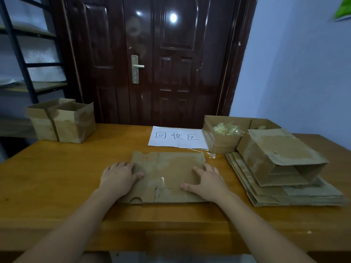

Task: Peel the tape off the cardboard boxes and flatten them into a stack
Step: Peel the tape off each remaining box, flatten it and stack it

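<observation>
A flattened cardboard box (167,171) lies on the wooden table (57,177) in front of me. My left hand (118,177) presses its left edge with straight fingers. My right hand (204,180) lies flat on its right half, fingers spread. At the right, a stack of flattened boxes (296,194) carries a half-collapsed box (281,154) on its side. Two upright boxes (62,120) stand at the table's far left corner.
A white paper sheet with handwritten characters (176,137) lies at the table's back middle. Beside it an open box (224,133) holds crumpled tape strips. A dark door (152,59) stands behind the table, and a metal shelf (28,59) at the left.
</observation>
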Demonstrator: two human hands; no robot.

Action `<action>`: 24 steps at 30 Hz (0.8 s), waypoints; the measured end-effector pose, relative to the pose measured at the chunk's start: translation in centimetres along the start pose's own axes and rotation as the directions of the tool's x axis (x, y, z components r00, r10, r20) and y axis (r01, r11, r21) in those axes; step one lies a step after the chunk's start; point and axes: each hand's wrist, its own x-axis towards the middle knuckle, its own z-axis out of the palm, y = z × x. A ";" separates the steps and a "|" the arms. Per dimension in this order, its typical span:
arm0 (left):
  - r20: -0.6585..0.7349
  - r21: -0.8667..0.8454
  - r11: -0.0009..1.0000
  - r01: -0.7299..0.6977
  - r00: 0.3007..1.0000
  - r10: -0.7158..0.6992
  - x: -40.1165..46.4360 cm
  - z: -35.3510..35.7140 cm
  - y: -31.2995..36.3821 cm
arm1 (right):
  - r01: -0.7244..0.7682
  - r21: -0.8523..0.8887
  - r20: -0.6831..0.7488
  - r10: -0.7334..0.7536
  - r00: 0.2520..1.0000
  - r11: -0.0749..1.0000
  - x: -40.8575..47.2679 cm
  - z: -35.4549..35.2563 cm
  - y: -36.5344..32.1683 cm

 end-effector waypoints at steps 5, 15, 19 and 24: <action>-0.037 -0.338 0.938 -0.069 0.998 0.060 -1.4 0.3 1.3 | 0.028 0.116 -0.050 -0.023 0.998 0.993 0.1 0.7 0.3; -0.135 -0.651 0.758 -0.039 0.989 -0.066 -2.8 -4.1 2.6 | 0.152 0.274 -0.335 -0.054 0.941 0.950 -1.0 -2.8 -0.4; -0.178 -0.711 0.697 -0.091 0.983 -0.053 -2.4 -7.1 4.7 | 0.180 0.126 -0.424 -0.111 0.899 0.976 -1.3 -8.6 -0.6; -0.252 -0.777 0.598 -0.196 0.968 -0.010 -0.4 -10.1 10.7 | 0.177 0.046 -0.502 -0.130 0.855 0.983 -1.7 -16.4 2.8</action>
